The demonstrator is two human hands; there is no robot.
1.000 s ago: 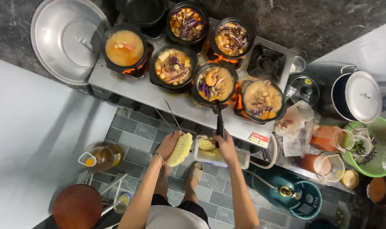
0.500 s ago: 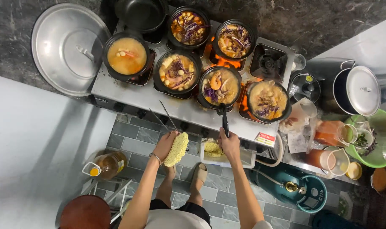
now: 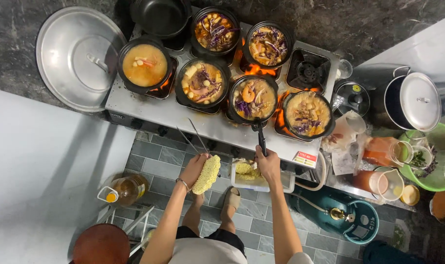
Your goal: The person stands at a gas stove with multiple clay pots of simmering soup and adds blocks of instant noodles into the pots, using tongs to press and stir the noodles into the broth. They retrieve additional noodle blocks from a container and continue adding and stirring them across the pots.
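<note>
**Noodle block in your left hand, pot handle in your right**

Nearest you, your left hand [image 3: 194, 168] is closed around a yellow noodle block [image 3: 206, 174], holding it on edge over the tiled floor [image 3: 159, 156], just short of the stove's front edge. A pair of thin metal chopsticks [image 3: 199, 136] slants up from the same hand across the stove [image 3: 149, 110]. Just beside it, a white tray [image 3: 281, 182] with more noodle blocks sits below the stove's edge, between your two hands. Your right hand [image 3: 268, 164] is wrapped around a black handle [image 3: 261, 139] that runs up to the rim of the shrimp pot [image 3: 254, 99].

That pot stands in the front row over a lit burner, with a pot of purple cabbage [image 3: 203, 82] to its left and another full pot [image 3: 308, 114] to its right. Further left, a pot of orange broth [image 3: 144, 65] stands alone. Behind them two more filled pots [image 3: 216, 32] sit side by side, an empty black pan [image 3: 161, 14] at their left and a bare burner [image 3: 309, 72] at their right.

A big steel lid [image 3: 78, 58] lies on the dark desk left of the stove. An oil bottle [image 3: 124, 189] stands on the floor at your left, a green gas cylinder [image 3: 352, 222] at your right.
</note>
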